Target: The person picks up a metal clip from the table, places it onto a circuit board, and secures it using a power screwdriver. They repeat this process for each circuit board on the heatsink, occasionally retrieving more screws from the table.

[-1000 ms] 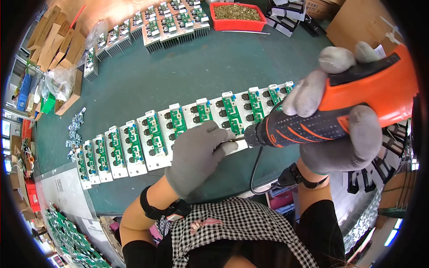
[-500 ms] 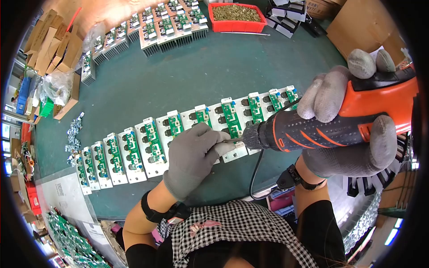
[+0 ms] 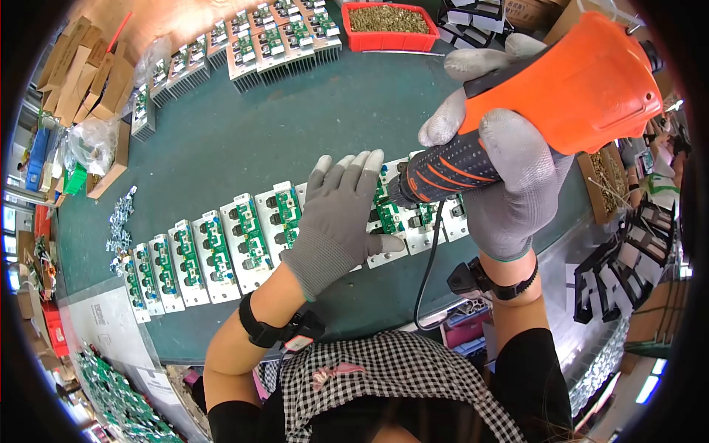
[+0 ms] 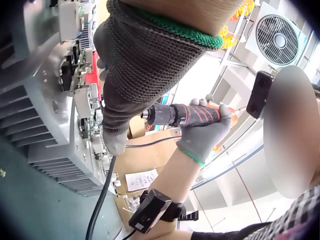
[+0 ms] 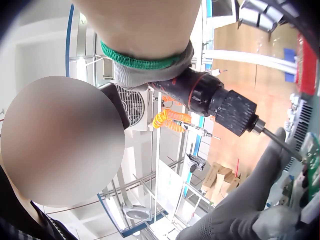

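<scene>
In the head view the right hand (image 3: pixel 517 166) grips an orange and black power driver (image 3: pixel 576 88), its chuck low over a row of metal plates carrying green circuit boards (image 3: pixel 247 229). The right wrist view shows the driver's bit (image 5: pixel 280 142) reaching down to a green board (image 5: pixel 312 165). The gloved left hand (image 3: pixel 336 218) lies flat over plates left of the chuck, fingers straight, thumb pointing right. In the left wrist view this hand (image 4: pixel 140 65) rests beside finned heat sinks (image 4: pixel 30 120) under the boards.
More finned heat sinks (image 3: pixel 284 59) stand at the back. A red tray (image 3: pixel 388 29) of brass-coloured parts is beyond. Loose metal parts (image 3: pixel 122 229) lie at the left. A black cable (image 3: pixel 425 280) hangs below the driver; black frames (image 3: pixel 628 258) are at the right.
The left hand has let go of the driver's bit, its fingers straightened over the boards. The right hand has turned the driver, raising its body and tilting the chuck down toward the boards.
</scene>
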Motion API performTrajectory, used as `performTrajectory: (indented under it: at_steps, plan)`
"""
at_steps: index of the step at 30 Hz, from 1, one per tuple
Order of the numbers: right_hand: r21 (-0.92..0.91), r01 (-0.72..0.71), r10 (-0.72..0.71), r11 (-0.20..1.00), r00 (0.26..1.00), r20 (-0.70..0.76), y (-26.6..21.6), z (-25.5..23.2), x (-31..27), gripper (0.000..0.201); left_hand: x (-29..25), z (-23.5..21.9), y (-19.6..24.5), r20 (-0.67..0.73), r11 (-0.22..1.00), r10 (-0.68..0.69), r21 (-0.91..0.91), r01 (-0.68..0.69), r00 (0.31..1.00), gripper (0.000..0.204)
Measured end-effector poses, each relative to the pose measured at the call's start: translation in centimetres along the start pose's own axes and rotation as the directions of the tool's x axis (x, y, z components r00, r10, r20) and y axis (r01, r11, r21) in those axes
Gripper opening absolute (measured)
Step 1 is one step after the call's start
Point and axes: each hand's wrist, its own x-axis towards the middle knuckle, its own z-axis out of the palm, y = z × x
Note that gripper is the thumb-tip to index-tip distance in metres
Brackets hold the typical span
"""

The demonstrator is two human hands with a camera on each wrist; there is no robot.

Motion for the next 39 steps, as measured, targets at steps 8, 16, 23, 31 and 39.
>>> performTrajectory:
  at_steps: [8, 16, 23, 31, 39]
  plan:
    - [-0.050, -0.006, 0.008, 0.999, 0.999, 0.044, 0.5, 0.0, 0.2, 0.049, -0.1, 0.1, -0.3, 0.034, 0.999, -0.012, -0.034, 0.013, 0.999, 0.113]
    - [-0.034, 0.032, -0.030, 0.999, 0.997, 0.065, 0.5, 1.6, 0.3, 0.050, -0.1, 0.2, -0.2, 0.038, 1.000, 0.017, 0.004, -0.017, 0.999, 0.113]
    - [-0.020, -0.032, 0.031, 0.999, 0.997, -0.070, -1.3, 2.2, 0.4, 0.029, -0.2, -0.2, -0.1, 0.048, 0.997, 0.044, 0.058, -0.047, 0.998, 0.102]
    - [0.173, -0.173, 0.152, 0.970, 0.980, 0.128, -4.6, 1.2, -5.5, 0.064, -4.2, -6.1, -2.5, -0.210, 1.000, 0.016, 0.028, -0.011, 0.977, 0.071]
    - [0.031, -0.177, 0.174, 0.984, 0.982, 0.066, -2.0, 3.6, -11.1, 0.051, -7.3, -7.2, -0.4, -0.203, 0.977, -0.105, -0.204, 0.063, 0.973, 0.029]
